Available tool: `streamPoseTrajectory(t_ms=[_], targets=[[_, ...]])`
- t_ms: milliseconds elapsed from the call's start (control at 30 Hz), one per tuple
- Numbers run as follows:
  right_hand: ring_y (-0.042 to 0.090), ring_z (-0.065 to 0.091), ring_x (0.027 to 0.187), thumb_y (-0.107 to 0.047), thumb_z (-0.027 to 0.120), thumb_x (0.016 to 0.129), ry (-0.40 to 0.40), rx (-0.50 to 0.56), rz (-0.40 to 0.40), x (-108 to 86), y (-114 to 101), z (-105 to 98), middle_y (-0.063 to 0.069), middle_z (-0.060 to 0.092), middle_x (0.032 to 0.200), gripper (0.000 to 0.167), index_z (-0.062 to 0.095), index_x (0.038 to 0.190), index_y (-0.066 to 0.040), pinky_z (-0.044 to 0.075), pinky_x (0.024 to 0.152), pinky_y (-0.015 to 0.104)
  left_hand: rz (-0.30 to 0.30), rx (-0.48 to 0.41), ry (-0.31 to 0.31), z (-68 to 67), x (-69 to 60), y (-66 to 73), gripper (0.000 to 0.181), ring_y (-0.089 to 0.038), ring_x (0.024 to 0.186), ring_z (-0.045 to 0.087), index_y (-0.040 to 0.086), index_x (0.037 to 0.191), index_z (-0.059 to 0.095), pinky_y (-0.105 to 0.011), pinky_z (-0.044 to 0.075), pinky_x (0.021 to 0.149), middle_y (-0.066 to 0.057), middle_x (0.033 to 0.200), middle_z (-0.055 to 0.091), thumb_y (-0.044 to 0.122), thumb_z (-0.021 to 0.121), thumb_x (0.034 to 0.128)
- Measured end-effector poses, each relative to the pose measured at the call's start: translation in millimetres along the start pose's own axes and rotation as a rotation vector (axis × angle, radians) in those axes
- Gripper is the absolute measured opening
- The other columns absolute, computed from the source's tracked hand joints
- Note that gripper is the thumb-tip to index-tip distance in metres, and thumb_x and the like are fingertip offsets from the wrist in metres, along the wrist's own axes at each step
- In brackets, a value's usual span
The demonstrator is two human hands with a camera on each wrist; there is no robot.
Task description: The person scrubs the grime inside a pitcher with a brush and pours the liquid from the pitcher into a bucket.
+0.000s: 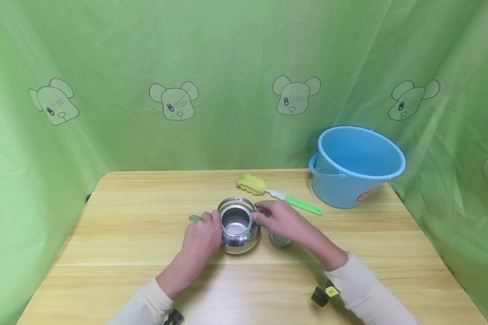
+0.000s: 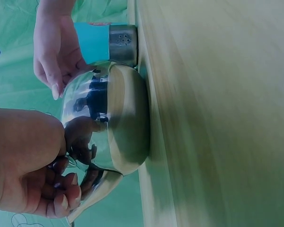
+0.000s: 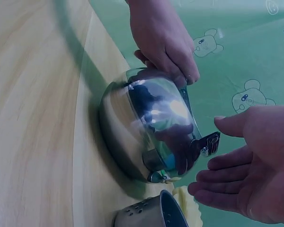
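A shiny stainless steel teapot (image 1: 241, 241) stands upright on the table, its round mouth uncovered. My left hand (image 1: 203, 234) grips its upper left side by the spout (image 2: 92, 196), fingers curled. On the other side, my right hand (image 1: 280, 219) hovers close to the rim with fingers extended. The right wrist view shows a small gap between those fingers and a metal lug (image 3: 209, 144) on the pot. Just right of the teapot stands a perforated metal strainer (image 1: 280, 239), partly under my right hand in the head view.
Behind the strainer lies a brush with a yellow sponge head (image 1: 251, 184) and green handle (image 1: 304, 206). A blue bucket (image 1: 335, 189) with its handle lowered stands at the table's back right. Green curtains (image 1: 227, 45) enclose the wooden table (image 1: 146, 198).
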State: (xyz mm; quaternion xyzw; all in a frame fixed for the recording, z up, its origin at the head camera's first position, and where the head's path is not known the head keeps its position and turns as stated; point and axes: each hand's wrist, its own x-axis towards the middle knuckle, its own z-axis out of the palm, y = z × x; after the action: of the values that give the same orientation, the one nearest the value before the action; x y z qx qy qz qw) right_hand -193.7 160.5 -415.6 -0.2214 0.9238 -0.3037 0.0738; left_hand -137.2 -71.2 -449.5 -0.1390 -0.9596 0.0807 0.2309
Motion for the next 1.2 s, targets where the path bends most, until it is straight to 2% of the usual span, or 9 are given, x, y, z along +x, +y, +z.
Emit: streamPoseTrajectory(t_ms=[200,300,467,633,700,800,933,1100,1200], targets=[[0.03,0.075,0.107,-0.03,0.065,0.101,-0.012,-0.014,-0.016,1.3,-4.4,4.0,0.019,0.076,0.119,0.044,0.066,0.131,0.002,0.063,0.097,0.046,0.013,0.01,0.008,0.2,-0.2,-1.7,0.018,-0.01,0.046,0.04,0.006,0.083,0.052,-0.021,0.039,0.035,-0.004,0.063,0.052,0.014,0.062,0.0965],[0.03,0.076,0.106,-0.027,0.065,0.101,-0.011,-0.01,0.005,1.5,-7.6,5.8,0.019,0.076,0.119,0.042,0.067,0.131,0.002,0.063,0.096,0.045,0.022,0.023,0.018,-0.5,0.1,-2.6,0.019,-0.011,0.046,0.04,0.006,0.082,0.052,-0.021,0.039,0.036,-0.004,0.063,0.053,0.015,0.063,0.0953],[0.03,0.076,0.107,-0.024,0.064,0.1,0.0,-0.018,0.056,2.4,-11.7,9.5,0.019,0.076,0.119,0.042,0.066,0.132,0.002,0.062,0.098,0.045,0.046,0.077,0.037,-1.6,1.2,-4.6,0.017,-0.013,0.05,0.044,0.008,0.081,0.054,-0.023,0.041,0.044,-0.003,0.062,0.054,0.016,0.064,0.0933],[0.029,0.076,0.106,-0.022,0.064,0.098,0.001,-0.021,0.089,3.4,-13.8,12.5,0.018,0.077,0.116,0.041,0.067,0.131,0.002,0.063,0.097,0.044,0.066,0.096,0.017,-3.5,1.6,-6.3,0.014,-0.015,0.059,0.044,0.009,0.085,0.058,-0.023,0.038,0.052,-0.003,0.066,0.056,0.018,0.066,0.093],[0.028,0.077,0.103,-0.021,0.063,0.098,-0.002,-0.017,0.097,3.6,-14.4,13.3,0.018,0.077,0.115,0.04,0.067,0.13,0.002,0.065,0.092,0.041,0.077,0.109,-0.001,-4.3,1.7,-6.4,0.015,-0.016,0.063,0.042,0.009,0.087,0.058,-0.024,0.036,0.055,-0.003,0.068,0.054,0.019,0.066,0.0932],[0.023,0.076,0.083,-0.019,0.063,0.096,-0.013,-0.008,0.11,5.1,-15.3,14.6,0.017,0.079,0.108,0.037,0.069,0.126,0.002,0.065,0.075,0.035,0.101,0.143,-0.021,-5.1,2.2,-7.2,0.017,-0.017,0.068,0.039,0.009,0.087,0.058,-0.024,0.035,0.059,-0.002,0.071,0.05,0.022,0.066,0.0945],[0.015,0.057,0.056,-0.018,0.063,0.095,-0.042,0.024,0.141,6.7,-16.6,14.9,0.01,0.077,0.091,0.033,0.071,0.121,0.0,0.053,0.053,0.028,0.128,0.174,-0.035,-5.5,3.3,-8.3,0.019,-0.018,0.071,0.036,0.009,0.086,0.056,-0.025,0.035,0.061,-0.001,0.073,0.045,0.023,0.065,0.0963],[0.013,0.05,0.052,-0.019,0.061,0.095,-0.073,0.033,0.158,9.1,-17.6,13.9,0.004,0.071,0.081,0.026,0.072,0.112,-0.002,0.05,0.05,0.029,0.142,0.139,-0.026,-6.8,4.3,-11.1,0.02,-0.02,0.074,0.043,0.006,0.087,0.061,-0.029,0.047,0.07,-0.004,0.075,0.052,0.023,0.065,0.0971],[0.015,0.051,0.055,-0.019,0.06,0.094,-0.094,0.027,0.167,10.9,-17.9,13.0,0.004,0.068,0.08,0.023,0.071,0.107,-0.003,0.05,0.052,0.03,0.148,0.082,0.009,-7.0,5.2,-13.3,0.018,-0.02,0.072,0.049,0.004,0.087,0.064,-0.031,0.051,0.071,-0.006,0.074,0.06,0.02,0.066,0.0952]])
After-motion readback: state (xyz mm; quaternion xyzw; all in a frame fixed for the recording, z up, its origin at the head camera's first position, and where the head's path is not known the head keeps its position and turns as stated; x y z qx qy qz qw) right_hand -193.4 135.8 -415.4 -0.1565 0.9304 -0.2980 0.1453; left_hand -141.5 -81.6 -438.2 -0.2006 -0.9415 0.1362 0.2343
